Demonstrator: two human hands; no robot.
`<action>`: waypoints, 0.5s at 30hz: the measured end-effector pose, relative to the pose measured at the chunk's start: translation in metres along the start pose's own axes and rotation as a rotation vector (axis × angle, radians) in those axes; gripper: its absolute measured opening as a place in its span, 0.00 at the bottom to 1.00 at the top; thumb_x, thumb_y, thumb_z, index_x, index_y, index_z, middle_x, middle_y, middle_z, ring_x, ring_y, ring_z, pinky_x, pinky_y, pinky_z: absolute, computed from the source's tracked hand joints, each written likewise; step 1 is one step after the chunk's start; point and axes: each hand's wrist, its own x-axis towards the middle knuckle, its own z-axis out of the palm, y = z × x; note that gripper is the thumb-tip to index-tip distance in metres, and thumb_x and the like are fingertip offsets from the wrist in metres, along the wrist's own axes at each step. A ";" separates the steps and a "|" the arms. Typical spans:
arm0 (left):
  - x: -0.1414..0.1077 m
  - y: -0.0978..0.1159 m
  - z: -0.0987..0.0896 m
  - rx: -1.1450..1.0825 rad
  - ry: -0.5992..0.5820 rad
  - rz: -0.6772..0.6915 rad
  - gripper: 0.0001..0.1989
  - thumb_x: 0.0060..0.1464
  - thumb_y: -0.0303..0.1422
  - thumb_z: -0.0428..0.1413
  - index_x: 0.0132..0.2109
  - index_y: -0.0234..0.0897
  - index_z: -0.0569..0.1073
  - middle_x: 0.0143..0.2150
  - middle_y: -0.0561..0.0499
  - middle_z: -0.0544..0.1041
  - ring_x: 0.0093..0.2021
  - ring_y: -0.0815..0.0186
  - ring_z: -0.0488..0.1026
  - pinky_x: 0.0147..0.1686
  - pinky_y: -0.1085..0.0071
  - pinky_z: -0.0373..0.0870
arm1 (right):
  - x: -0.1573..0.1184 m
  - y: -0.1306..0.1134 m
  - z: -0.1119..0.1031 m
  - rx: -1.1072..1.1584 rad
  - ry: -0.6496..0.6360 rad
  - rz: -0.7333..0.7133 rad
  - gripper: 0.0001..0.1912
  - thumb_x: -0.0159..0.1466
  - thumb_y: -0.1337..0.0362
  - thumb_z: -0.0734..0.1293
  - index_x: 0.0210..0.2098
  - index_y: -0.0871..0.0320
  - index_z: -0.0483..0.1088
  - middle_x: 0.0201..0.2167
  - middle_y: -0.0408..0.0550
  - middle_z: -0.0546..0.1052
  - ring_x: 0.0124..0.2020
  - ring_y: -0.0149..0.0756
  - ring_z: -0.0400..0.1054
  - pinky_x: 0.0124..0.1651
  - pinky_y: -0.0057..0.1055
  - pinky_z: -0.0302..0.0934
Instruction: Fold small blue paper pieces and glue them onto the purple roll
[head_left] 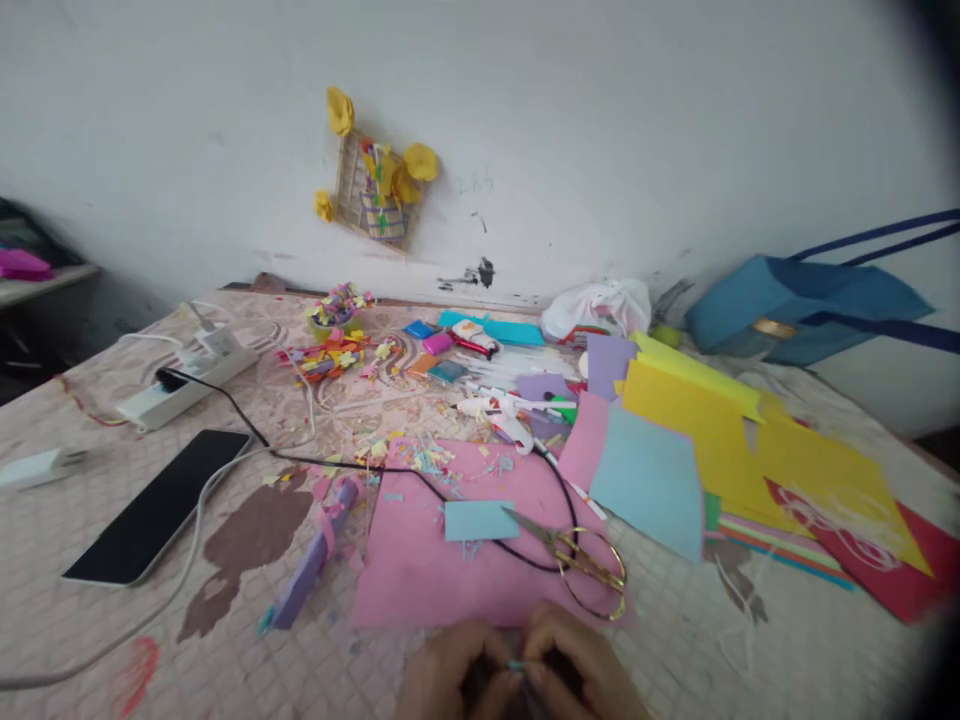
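Both hands point(454, 672) point(583, 672) close together, fingers point(501, 688) on a blue scrap point(515, 664)

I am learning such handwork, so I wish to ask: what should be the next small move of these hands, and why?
Perhaps roll the blue piece a little: the left hand and right hand both pinch it, and the scissors lie unheld on the pink sheet. The piece's exact shape is too small to tell.
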 end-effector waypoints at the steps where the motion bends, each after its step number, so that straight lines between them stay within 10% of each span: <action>1: -0.001 0.003 -0.001 -0.001 -0.011 0.015 0.12 0.55 0.39 0.51 0.30 0.35 0.71 0.24 0.50 0.74 0.24 0.70 0.68 0.24 0.77 0.60 | -0.001 -0.003 0.000 -0.009 0.016 -0.024 0.11 0.63 0.59 0.59 0.27 0.58 0.63 0.24 0.44 0.66 0.26 0.31 0.61 0.29 0.26 0.54; 15: 0.010 0.020 -0.012 -0.265 -0.071 -0.013 0.16 0.57 0.43 0.47 0.32 0.33 0.66 0.28 0.48 0.73 0.28 0.68 0.70 0.25 0.75 0.66 | 0.004 -0.007 0.002 0.238 0.092 0.021 0.12 0.62 0.58 0.62 0.27 0.58 0.62 0.21 0.39 0.63 0.21 0.27 0.58 0.25 0.25 0.53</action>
